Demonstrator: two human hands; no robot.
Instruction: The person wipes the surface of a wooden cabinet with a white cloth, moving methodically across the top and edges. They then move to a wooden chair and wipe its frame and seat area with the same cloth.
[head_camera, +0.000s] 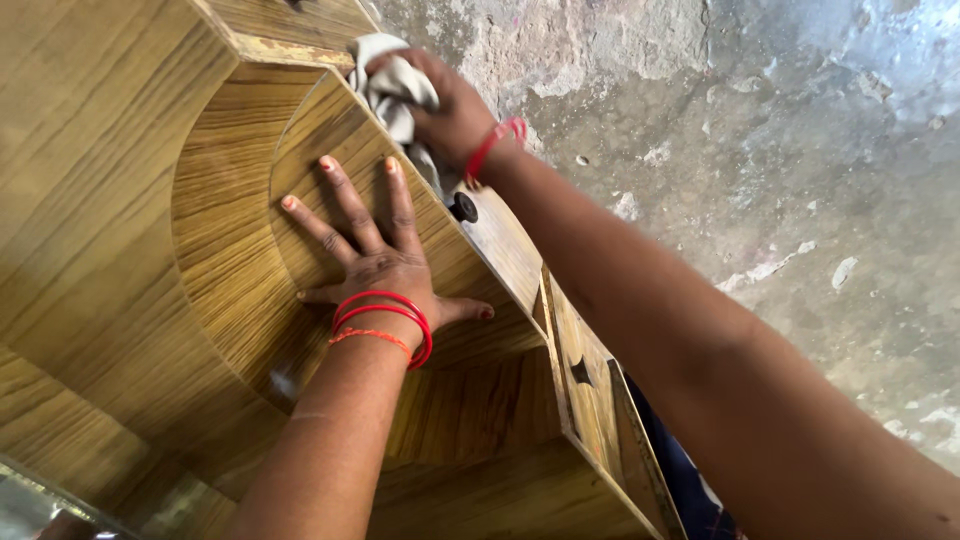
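Note:
My left hand (365, 245) lies flat with fingers spread on a curved shelf (320, 135) of a light brown wood-grain cabinet; red bangles ring its wrist. My right hand (445, 105) reaches over from the right and is closed on a crumpled white cloth (395, 85), pressing it against the shelf's front edge near the cabinet's top. A red thread circles that wrist.
A small round black knob (463, 207) sits on a drawer front just below the cloth. A second drawer front (585, 385) with a dark handle follows lower down. Rough grey concrete floor (780, 160) fills the right side. Dark blue fabric (680, 480) shows by the cabinet's lower edge.

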